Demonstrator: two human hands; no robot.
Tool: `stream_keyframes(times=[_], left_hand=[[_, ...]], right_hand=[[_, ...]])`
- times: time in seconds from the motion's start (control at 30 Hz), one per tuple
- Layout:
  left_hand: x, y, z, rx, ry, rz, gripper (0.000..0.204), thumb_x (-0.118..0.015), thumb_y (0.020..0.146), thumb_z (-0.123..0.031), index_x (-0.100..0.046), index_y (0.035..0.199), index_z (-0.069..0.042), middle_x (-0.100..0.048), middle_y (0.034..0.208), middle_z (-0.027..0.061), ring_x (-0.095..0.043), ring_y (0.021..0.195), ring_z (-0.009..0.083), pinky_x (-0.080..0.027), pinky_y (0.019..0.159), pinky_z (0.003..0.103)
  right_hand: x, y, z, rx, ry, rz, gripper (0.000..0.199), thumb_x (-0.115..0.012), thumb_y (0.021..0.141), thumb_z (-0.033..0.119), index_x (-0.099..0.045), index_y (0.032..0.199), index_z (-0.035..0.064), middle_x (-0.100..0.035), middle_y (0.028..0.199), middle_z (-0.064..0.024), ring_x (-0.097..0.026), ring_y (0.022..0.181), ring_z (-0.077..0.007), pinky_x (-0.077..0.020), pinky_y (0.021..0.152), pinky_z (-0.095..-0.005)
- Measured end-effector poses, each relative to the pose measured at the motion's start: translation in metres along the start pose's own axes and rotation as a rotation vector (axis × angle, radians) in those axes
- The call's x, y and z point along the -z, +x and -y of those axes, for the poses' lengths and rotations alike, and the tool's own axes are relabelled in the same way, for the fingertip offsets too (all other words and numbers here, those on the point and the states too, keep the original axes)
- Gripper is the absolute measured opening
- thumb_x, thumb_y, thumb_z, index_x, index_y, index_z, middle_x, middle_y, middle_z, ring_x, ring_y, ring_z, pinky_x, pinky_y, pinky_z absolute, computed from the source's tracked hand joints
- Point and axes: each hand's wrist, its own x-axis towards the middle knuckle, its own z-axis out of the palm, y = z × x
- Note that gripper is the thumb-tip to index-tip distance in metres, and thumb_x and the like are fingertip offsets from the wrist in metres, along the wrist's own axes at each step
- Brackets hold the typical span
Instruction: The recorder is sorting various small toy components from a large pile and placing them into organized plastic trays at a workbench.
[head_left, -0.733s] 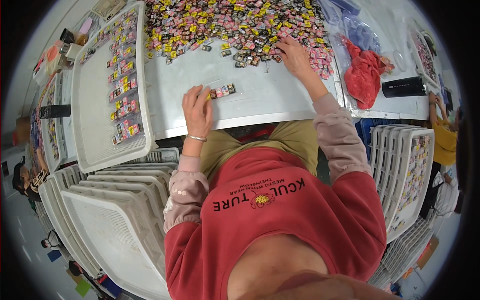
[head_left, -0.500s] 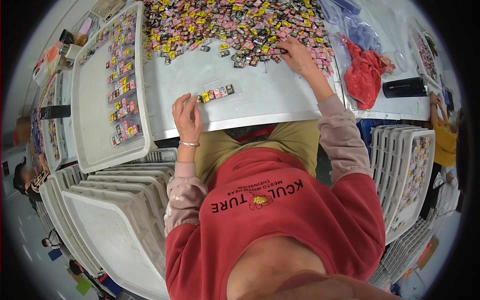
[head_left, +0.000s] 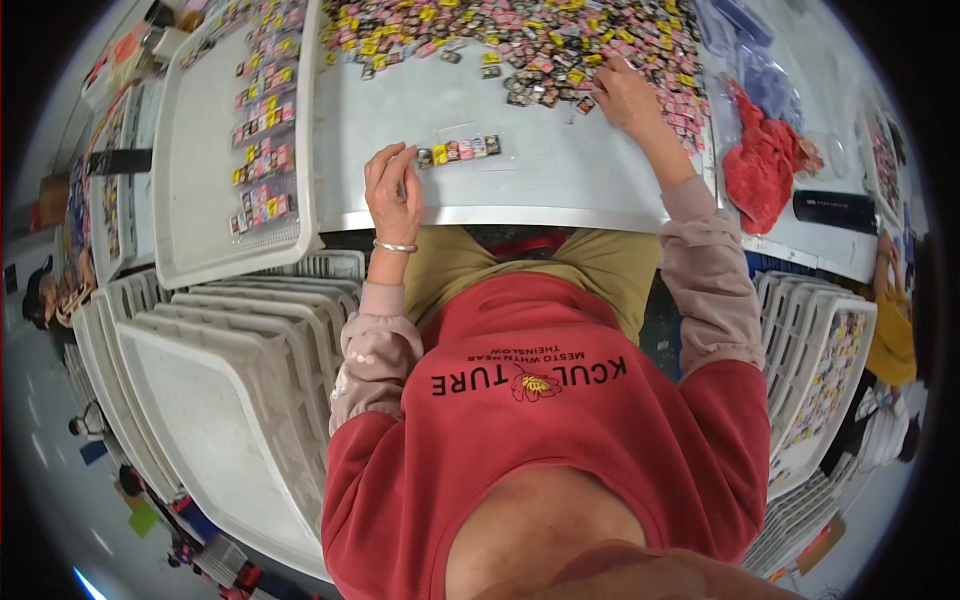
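Note:
My left hand (head_left: 393,195), a bangle on its wrist, lies on the white table (head_left: 370,120) with its fingers apart and holds nothing. Its thumb side is beside the left end of a short row of small printed blocks (head_left: 460,150). The row is black, yellow, pink and white, and seems to lie in a clear plastic tray. Farther right, my right hand (head_left: 632,100) is at the near edge of a large pile of similar blocks (head_left: 545,75). Its fingers are bent together; anything between the fingertips is hidden. One loose block (head_left: 585,104) lies by its thumb.
At left, a white plastic crate (head_left: 195,170) holds filled rows of blocks. Stacked white crates (head_left: 200,400) stand below it, others (head_left: 815,350) at right. A red cloth (head_left: 758,170) and a black cylinder (head_left: 835,208) rest on the right-hand table.
The whole view has shifted, so the table and pile appear higher and more to the right. My left hand stays by the row; my right hand has barely moved at the pile's edge.

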Motion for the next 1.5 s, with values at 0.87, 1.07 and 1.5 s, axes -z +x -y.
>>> stream_keyframes(times=[0.87,1.07,1.5], left_hand=[[-0.047,0.015,-0.019,-0.281,-0.085,0.371,0.032,-0.072,0.072,-0.012,-0.066,0.103,-0.009,-0.058,0.116,0.0092,-0.053,0.102,0.0298,-0.043,0.09,0.039],[-0.045,0.014,-0.023,-0.266,-0.098,0.359,0.03,-0.071,0.072,-0.01,-0.066,0.102,-0.008,-0.057,0.114,0.0127,-0.053,0.102,0.0314,-0.043,0.09,0.039],[-0.048,0.01,-0.022,-0.223,-0.117,0.302,0.024,-0.072,0.069,-0.006,-0.068,0.093,-0.005,-0.053,0.106,0.014,-0.051,0.097,0.0314,-0.045,0.083,0.039]], right_hand=[[-0.028,-0.023,0.118,-0.168,0.931,0.148,0.011,-0.065,0.078,0.001,-0.066,0.089,-0.0002,-0.066,0.078,-0.0079,-0.062,0.068,-0.0114,-0.0498,0.062,-0.0259],[-0.023,-0.017,0.118,0.066,0.936,0.107,0.014,-0.064,0.079,0.0,-0.065,0.093,-0.0001,-0.062,0.088,-0.0077,-0.061,0.076,-0.0156,-0.0483,0.066,-0.0275],[-0.022,0.0,0.114,0.118,0.94,0.445,0.02,-0.069,0.076,0.007,-0.064,0.095,0.0038,-0.055,0.076,-0.0028,-0.052,0.066,-0.0112,-0.0458,0.064,-0.0261]])
